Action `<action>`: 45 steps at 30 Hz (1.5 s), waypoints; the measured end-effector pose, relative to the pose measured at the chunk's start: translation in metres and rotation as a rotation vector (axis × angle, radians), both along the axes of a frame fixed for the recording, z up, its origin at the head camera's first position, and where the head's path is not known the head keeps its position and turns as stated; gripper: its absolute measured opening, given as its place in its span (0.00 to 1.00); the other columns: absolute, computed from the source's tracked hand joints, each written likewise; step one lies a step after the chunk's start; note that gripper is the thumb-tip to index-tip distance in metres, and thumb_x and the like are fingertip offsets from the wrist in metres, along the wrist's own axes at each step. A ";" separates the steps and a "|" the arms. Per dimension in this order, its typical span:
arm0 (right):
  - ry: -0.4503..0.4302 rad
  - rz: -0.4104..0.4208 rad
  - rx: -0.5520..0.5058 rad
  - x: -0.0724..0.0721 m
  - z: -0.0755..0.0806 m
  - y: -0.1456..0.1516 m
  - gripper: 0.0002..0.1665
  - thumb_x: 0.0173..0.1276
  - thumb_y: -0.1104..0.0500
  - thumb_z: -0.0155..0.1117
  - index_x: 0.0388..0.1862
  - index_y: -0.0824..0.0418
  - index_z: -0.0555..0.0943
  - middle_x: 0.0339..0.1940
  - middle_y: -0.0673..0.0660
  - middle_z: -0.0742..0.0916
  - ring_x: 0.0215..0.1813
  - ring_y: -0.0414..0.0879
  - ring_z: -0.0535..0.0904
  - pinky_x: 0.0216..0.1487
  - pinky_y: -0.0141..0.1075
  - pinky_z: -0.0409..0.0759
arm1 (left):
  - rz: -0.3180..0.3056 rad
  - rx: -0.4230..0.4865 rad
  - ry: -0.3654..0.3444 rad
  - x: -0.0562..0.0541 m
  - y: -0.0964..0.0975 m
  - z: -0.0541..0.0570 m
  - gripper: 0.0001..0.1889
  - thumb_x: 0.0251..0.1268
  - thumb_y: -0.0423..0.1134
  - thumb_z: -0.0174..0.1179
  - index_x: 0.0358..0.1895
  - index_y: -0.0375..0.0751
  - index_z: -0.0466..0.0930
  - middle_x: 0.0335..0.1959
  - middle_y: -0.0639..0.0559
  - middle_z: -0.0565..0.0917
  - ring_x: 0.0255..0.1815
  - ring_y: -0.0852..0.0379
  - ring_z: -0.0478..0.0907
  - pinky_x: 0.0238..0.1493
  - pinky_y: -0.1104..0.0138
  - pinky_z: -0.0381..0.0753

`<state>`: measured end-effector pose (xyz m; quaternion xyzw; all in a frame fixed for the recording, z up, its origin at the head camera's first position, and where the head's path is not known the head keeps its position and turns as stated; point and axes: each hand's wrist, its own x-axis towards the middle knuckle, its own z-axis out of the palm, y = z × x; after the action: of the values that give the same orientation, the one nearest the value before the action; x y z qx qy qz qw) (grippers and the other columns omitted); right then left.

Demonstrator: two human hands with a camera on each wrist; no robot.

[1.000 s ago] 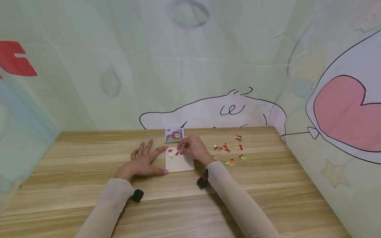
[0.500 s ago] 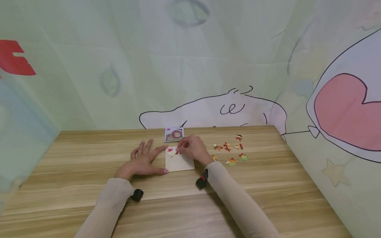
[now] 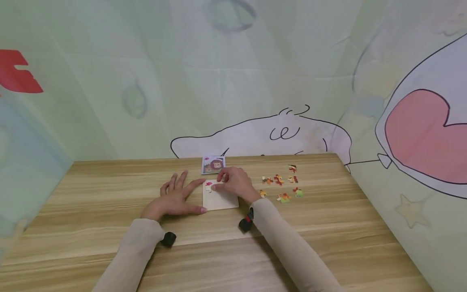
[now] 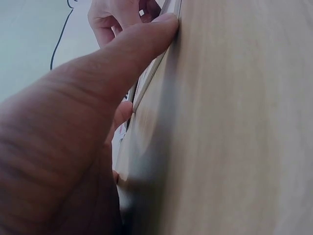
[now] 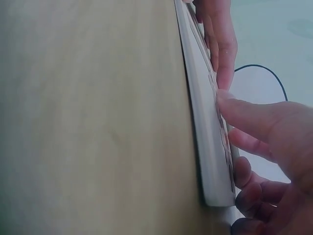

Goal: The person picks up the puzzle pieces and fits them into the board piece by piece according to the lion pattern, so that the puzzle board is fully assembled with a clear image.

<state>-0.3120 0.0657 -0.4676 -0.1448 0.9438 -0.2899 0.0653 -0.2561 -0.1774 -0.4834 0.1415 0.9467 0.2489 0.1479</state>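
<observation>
A small square puzzle board (image 3: pixel 222 201), pale and mostly bare, lies flat on the table. Along its left side my left hand (image 3: pixel 175 198) is spread, the index fingertip at the far left corner and the thumb (image 4: pixel 164 24) at the near left corner. Over the board's far part my right hand (image 3: pixel 237 183) is bent down, thumb and index finger at a puzzle piece mostly hidden under them. The right thumb (image 5: pixel 239 110) touches the board's top face in the right wrist view. A piece with a pink patch (image 3: pixel 208 184) shows in the far left corner.
Just behind the board lies a picture card (image 3: pixel 213 165) with a lion. Several loose puzzle pieces (image 3: pixel 279 179) are scattered to the right on the wooden table (image 3: pixel 109 182). A printed cloth wall (image 3: pixel 233 89) borders the far edge.
My right thumb has shifted slightly left across the board, now covering the red part of the piece that showed before. The left hand stays in place.
</observation>
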 end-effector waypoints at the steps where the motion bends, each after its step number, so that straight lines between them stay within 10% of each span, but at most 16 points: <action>1: 0.003 -0.004 -0.001 0.000 0.000 0.000 0.17 0.64 0.42 0.82 0.40 0.49 0.86 0.34 0.50 0.86 0.37 0.45 0.77 0.36 0.34 0.71 | 0.005 -0.011 0.002 -0.001 0.000 -0.001 0.59 0.53 0.81 0.67 0.87 0.68 0.52 0.91 0.34 0.29 0.88 0.24 0.20 0.80 0.25 0.26; 18: 0.028 -0.011 -0.267 0.003 0.003 0.025 0.16 0.79 0.46 0.69 0.53 0.55 0.86 0.39 0.56 0.89 0.36 0.46 0.81 0.33 0.34 0.78 | 0.001 -0.006 0.009 0.002 0.001 0.002 0.58 0.54 0.81 0.67 0.87 0.68 0.52 0.90 0.33 0.30 0.88 0.24 0.21 0.80 0.24 0.27; 45: 0.042 -0.181 -0.194 -0.018 0.048 0.159 0.24 0.83 0.47 0.62 0.67 0.59 0.82 0.65 0.64 0.88 0.63 0.61 0.85 0.63 0.54 0.85 | -0.004 0.012 0.008 -0.002 -0.002 -0.004 0.58 0.55 0.77 0.70 0.87 0.68 0.52 0.91 0.34 0.29 0.88 0.25 0.20 0.79 0.25 0.27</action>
<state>-0.3297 0.2247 -0.4197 -0.0709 0.9217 -0.3814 0.0049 -0.2579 -0.1790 -0.4872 0.1453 0.9454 0.2536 0.1440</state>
